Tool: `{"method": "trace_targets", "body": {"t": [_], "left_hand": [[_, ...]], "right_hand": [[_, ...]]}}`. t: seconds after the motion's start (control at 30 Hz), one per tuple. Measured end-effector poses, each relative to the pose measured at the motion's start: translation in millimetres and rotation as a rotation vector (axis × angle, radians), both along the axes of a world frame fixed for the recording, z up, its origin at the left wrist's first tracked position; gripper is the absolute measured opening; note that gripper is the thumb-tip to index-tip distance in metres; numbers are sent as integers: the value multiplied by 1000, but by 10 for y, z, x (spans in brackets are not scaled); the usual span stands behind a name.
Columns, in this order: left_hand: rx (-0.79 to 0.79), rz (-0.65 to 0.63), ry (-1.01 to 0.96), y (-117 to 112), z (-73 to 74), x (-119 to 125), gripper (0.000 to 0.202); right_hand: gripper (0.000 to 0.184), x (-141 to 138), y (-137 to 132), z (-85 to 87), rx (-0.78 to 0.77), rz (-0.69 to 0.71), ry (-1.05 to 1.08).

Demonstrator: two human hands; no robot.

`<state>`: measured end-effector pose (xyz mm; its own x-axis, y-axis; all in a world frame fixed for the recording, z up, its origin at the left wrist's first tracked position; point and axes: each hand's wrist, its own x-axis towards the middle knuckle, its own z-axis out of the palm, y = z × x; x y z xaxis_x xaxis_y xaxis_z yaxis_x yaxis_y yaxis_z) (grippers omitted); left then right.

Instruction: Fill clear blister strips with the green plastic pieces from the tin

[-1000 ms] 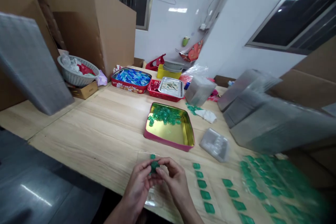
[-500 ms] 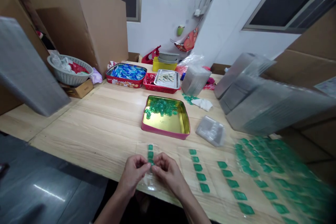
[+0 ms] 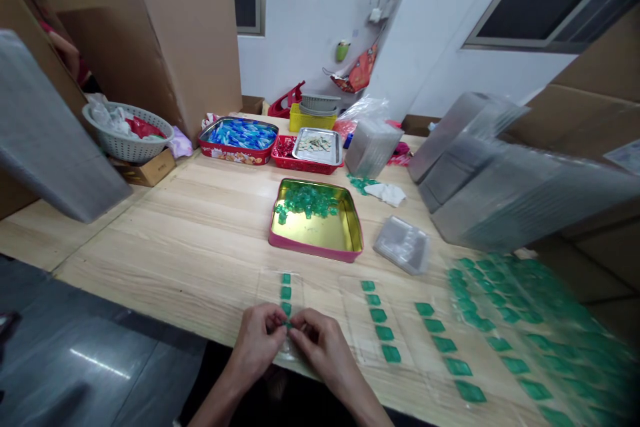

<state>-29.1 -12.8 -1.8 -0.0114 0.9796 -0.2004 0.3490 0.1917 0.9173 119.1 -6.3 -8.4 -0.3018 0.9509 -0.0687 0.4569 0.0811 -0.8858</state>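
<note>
A clear plastic tray (image 3: pixel 270 283) lies at the table's front edge, with a column of green translucent square pieces (image 3: pixel 285 293) in it. Over the tray's lower part, my left hand (image 3: pixel 261 337) and my right hand (image 3: pixel 320 340) meet, thumbs and forefingers closed on one small green piece (image 3: pixel 287 325), mostly hidden by the fingertips. Beyond them stands a pink-sided tin (image 3: pixel 315 250), gold inside, holding a heap of loose green pieces (image 3: pixel 307 200). Right of my hands is another clear tray (image 3: pixel 353 307) with a column of green pieces (image 3: pixel 379 315).
More filled trays (image 3: pixel 453 367) spread to the right. A stack of clear trays (image 3: pixel 403 245) lies beside the tin; taller stacks (image 3: pixel 480 187) stand behind. At the back are a tin of blue pieces (image 3: pixel 240 133), a red basket (image 3: pixel 305 165) and a colander (image 3: pixel 130 140). A person's arm (image 3: pixel 67 53) shows upper left.
Both hands have slid slightly down the column toward the table edge, and the third green piece now shows above the fingertips. A person's arm has appeared at the upper left.
</note>
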Motion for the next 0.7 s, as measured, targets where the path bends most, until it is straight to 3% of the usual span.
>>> {"method": "trace_targets", "body": {"t": [0.23,0.47,0.7], "left_hand": [[64,9,71,-1,39,-20,14],[53,-77,70,-6,22,-42,13],[105,-49,108,-16,-8,2,16]], "right_hand": [[10,-50,-5,7,94,-6,-87],[12,-41,38,-40,-6,1,-42],[19,-37,58,-57,138,6,-125]]}}
